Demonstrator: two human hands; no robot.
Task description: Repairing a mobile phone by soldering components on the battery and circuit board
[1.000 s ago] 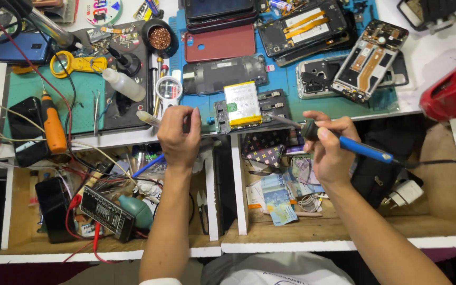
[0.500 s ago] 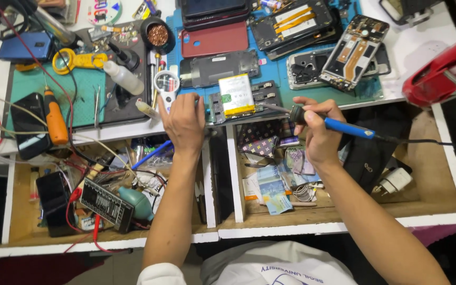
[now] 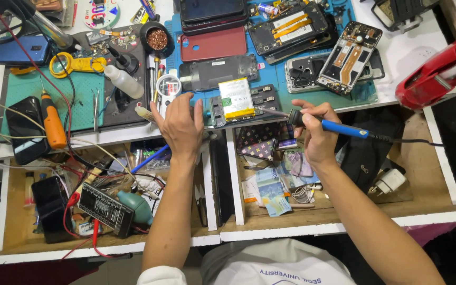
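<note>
Head view, looking down on the white workbench: open drawers below both hands, blue mat beyond the fingertips covered with opened phones. Red machine sits well right of my right hand.

Opened phone is the work piece, on the bench edge between my two hands, with a yellow-and-white battery showing on it. I judge it light, rigid and fragile: exposed board, thin flex cables, battery that must not get pierced or heated. Best held by the frame edges, not by the battery or board.

Left hand lies palm down, fingers loosely spread, touching the phone's left edge and bracing it against the bench. Small round loupe just beyond its fingers; white squeeze bottle and orange screwdriver further to its left.

Right hand pinches a soldering iron like a pen, thumb and fingers closed on the black collar, blue handle and cord trailing right. Tip points left toward the phone's right side; I cannot tell whether it touches. Iron is light and stiff, hot at the tip, so grip stays on the collar and handle.

Drawer under the right hand holds banknotes and a white charger; drawer under the left, a black meter with red leads.
</note>
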